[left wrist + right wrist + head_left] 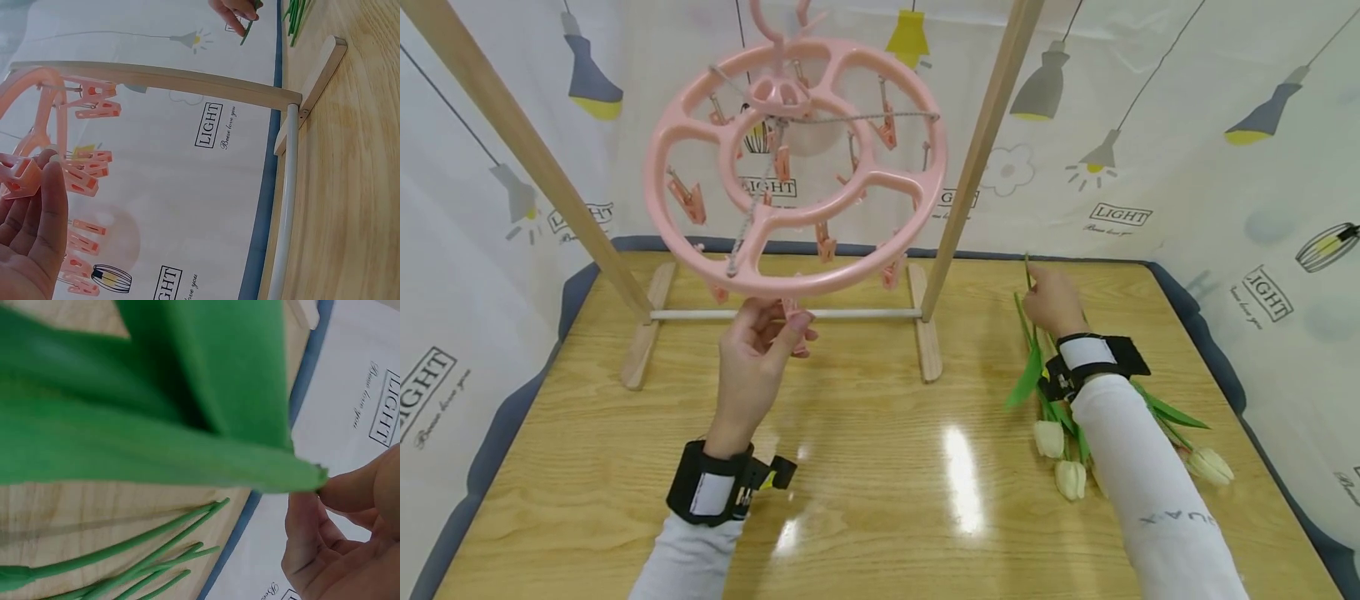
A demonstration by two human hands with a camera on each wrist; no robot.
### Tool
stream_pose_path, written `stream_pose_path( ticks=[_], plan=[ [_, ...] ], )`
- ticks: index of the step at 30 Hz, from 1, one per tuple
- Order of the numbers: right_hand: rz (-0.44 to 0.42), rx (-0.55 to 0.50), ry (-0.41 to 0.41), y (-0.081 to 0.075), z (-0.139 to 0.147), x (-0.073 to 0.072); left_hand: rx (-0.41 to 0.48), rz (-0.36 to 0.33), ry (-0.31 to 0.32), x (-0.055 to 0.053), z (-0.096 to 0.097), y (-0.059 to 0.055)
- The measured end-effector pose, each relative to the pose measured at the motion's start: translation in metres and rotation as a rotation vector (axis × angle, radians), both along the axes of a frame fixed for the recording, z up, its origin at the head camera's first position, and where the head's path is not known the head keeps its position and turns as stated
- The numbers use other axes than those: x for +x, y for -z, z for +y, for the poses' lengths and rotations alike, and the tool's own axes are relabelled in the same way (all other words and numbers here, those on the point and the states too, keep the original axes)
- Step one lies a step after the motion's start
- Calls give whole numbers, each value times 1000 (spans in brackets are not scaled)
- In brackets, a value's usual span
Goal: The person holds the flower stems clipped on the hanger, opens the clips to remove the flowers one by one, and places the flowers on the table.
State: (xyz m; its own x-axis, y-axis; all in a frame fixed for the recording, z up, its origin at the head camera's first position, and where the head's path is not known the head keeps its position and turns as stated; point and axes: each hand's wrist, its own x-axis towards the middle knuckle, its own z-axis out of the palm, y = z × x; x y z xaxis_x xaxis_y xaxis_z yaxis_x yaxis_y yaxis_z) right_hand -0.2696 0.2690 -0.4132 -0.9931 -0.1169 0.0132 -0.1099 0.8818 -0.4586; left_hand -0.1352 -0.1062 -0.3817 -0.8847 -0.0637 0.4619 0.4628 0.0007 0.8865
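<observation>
Near the front rim of a pink round hanging rack (790, 287), my left hand (751, 367) holds a pink clothespin (24, 178) between thumb and fingers. Several more pink clothespins (826, 242) dangle around the rack's rings. Over on the right, my right hand (1054, 302) pinches a green tulip stem (250, 467) near its end, with broad leaves close to the camera. Its blossom cannot be told apart from the others in the head view. Several white tulips (1070, 480) lie on the table beneath the right forearm, their other stems (137, 550) spread below the held one.
Two wooden posts (977, 167) on flat wooden feet (927, 333) flank the rack. A white rod (865, 314) joins them low down, behind the left hand. Printed cloth (1120, 150) with a dark blue edge surrounds the wooden table (880, 467).
</observation>
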Motion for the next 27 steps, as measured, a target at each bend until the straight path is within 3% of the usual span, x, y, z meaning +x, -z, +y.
stream_pose_path(
  ticks=[9, 13, 27],
  plan=[
    [-104, -2, 14, 22, -7, 6, 2, -8, 3, 0, -1, -1],
    [-131, 55, 3, 34, -10, 6, 6, -16, 0, 0, -2, -1],
    [-188, 166, 0, 51, -14, 8, 23, -17, 0, 1, -3, 2]
  ],
)
